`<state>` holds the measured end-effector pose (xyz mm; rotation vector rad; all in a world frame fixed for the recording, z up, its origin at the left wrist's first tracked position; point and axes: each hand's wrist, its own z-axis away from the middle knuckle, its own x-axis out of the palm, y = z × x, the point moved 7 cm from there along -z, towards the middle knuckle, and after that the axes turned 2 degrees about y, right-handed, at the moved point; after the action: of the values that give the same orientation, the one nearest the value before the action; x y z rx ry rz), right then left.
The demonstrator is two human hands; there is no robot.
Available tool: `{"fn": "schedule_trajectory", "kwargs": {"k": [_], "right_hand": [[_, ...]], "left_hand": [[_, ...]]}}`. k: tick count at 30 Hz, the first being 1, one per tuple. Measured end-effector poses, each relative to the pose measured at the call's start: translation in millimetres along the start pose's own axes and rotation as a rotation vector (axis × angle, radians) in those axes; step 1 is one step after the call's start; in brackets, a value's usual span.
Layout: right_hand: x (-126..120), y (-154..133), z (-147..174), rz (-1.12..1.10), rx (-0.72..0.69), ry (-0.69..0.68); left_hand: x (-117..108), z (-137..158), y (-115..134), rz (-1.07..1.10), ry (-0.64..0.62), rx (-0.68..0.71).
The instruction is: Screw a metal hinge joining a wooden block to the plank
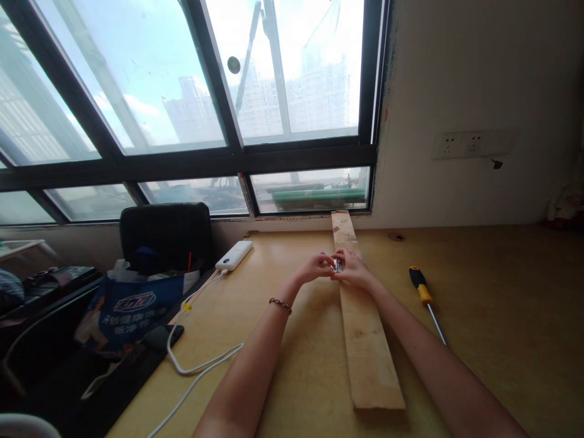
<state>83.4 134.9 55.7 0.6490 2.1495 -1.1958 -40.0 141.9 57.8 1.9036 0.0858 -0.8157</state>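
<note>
A small silvery piece with screw holes, which looks like a metal hinge [337, 266], is held just over the wooden board [367, 347]; whether it touches the wood I cannot tell. My left hand [317, 266] pinches its left side with the fingertips. From the right, my right hand [353, 269] curls its fingers round the same piece and partly covers it. Lengthwise the board runs away from me, its far end by the window. To the right of my right arm lies a screwdriver [420, 286] with a black and yellow handle.
A white power bank [234, 255] with a white cable [201, 369] lies on the left of the wooden table [292, 365]. Beyond the left edge stand a black chair [165, 228] and a blue bag [132, 307]. Sockets [472, 144] are on the right wall.
</note>
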Motion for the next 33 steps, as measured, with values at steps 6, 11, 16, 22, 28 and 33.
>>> {"fn": "schedule_trajectory", "kwargs": {"k": [6,11,16,22,28,33], "right_hand": [[-1,-3,0,-0.02,-0.006,-0.015],[-1,-3,1,-0.015,-0.009,-0.012],[0,-1,1,-0.016,-0.009,-0.007],[2,1,-1,-0.001,-0.026,-0.017],[1,-2,0,0.015,-0.04,-0.025],[0,-4,1,0.016,-0.051,-0.027]], "left_hand": [[-7,0,-13,0.024,0.052,0.008],[1,0,-23,0.273,0.047,-0.098],[4,2,-26,0.385,0.078,-0.133],[8,8,-28,0.413,0.089,-0.236],[9,10,-25,0.492,0.09,-0.275],[11,11,-24,0.559,0.083,-0.299]]}}
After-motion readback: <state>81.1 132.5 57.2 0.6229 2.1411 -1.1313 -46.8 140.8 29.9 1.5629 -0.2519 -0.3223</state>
